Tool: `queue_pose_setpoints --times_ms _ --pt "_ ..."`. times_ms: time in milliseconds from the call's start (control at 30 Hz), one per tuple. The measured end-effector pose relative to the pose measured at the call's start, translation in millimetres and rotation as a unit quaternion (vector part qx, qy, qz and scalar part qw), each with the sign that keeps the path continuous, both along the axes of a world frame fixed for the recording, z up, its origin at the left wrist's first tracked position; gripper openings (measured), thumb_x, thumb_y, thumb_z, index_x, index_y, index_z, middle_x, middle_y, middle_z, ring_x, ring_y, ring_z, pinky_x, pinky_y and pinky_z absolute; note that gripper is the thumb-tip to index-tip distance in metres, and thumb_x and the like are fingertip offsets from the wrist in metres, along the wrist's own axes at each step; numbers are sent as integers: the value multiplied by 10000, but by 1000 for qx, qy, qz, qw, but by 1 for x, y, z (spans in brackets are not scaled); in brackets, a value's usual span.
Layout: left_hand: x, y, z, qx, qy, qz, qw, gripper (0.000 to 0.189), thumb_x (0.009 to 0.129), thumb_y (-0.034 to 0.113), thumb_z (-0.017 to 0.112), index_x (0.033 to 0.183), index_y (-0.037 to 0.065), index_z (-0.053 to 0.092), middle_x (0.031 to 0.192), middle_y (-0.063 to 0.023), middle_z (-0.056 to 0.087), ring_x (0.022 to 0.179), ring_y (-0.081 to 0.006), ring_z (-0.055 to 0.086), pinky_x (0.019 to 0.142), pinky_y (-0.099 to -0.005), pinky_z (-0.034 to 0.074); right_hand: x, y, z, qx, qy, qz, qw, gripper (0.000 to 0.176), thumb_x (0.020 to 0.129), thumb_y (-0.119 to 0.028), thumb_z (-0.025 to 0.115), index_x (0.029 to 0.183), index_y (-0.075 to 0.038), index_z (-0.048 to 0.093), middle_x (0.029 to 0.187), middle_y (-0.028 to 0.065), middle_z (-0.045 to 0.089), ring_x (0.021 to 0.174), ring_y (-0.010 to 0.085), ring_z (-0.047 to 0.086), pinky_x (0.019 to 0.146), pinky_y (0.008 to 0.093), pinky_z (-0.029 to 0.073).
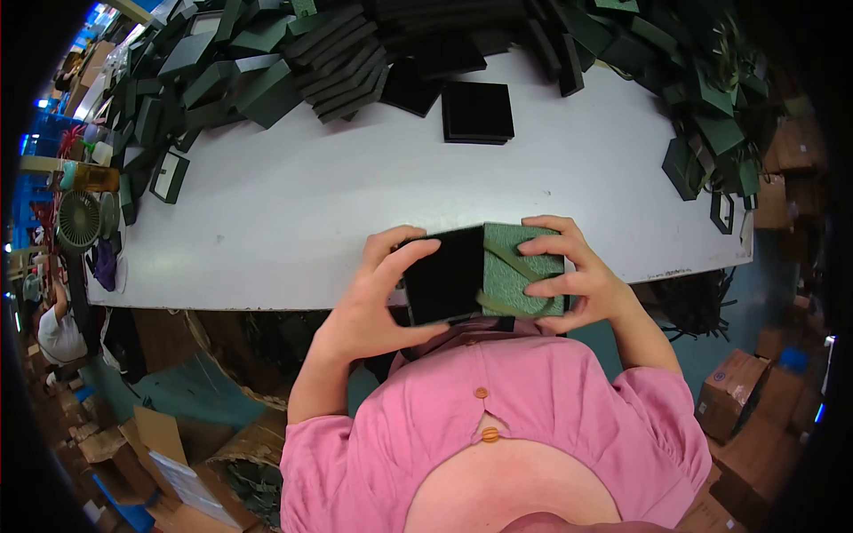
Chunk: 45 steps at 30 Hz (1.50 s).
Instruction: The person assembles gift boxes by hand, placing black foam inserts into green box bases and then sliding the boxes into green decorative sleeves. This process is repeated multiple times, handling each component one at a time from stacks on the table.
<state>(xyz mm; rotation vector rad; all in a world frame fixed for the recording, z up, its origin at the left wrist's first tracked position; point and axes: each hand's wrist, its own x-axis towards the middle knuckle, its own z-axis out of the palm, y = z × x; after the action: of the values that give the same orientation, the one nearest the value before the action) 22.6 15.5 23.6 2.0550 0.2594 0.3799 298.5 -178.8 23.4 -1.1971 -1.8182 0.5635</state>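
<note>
Close to the table's front edge, my left hand [362, 289] grips a flat black square pad [449, 277], fingers over its top left corner and thumb along the bottom. My right hand [582, 280] is closed around a green textured box [508, 253] with an olive ribbon across its face. The pad and the box are held side by side, their edges meeting in the middle. Farther back on the white table [338, 204] lies a small stack of black square pads [478, 111].
Dark green boxes [267, 93] pile up along the back left, beside stacked black pads [338, 62]. More green boxes [715, 133] with ribbons heap at the right. A small fan [78, 219] stands off the left edge. Cardboard cartons [733, 391] sit on the floor.
</note>
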Motion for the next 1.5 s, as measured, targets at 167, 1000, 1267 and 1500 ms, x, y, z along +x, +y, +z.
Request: queue_pose_setpoints --times_ms 167,1000,1267,1500 --pt "-5 -9 -24 -160 -81 17 984 1215 710 253 935 1651 36 199 1690 -239 202 1577 -384 219 1262 -461 241 -20 22 -2 -8 41 1 999 531 714 -230 841 1226 -165 714 1527 180 453 1395 470 372 1132 575 344" --pt "-219 344 -79 489 347 474 645 517 909 22 621 1419 102 595 1686 -116 300 1441 -454 423 1125 -605 411 42 123 -36 -80 -176 -234 953 584 784 -141 830 1346 -181 673 1544 201 436 1401 426 397 1184 495 374" --pt "-190 286 -89 299 156 338 879 133 821 172 816 916 115 743 1671 -142 345 1506 -492 291 1224 -627 235 35 100 -26 -109 -169 -189 961 577 811 -216 836 1365 -225 678 1557 202 414 1382 415 410 1180 511 361" --pt "-63 95 -37 184 116 208 954 659 684 117 835 1310 118 630 1641 -237 311 1492 -442 325 1209 -505 328 20 124 -38 -8 -179 -270 946 538 869 -255 780 1398 -269 680 1590 247 348 1452 449 336 1208 567 256"
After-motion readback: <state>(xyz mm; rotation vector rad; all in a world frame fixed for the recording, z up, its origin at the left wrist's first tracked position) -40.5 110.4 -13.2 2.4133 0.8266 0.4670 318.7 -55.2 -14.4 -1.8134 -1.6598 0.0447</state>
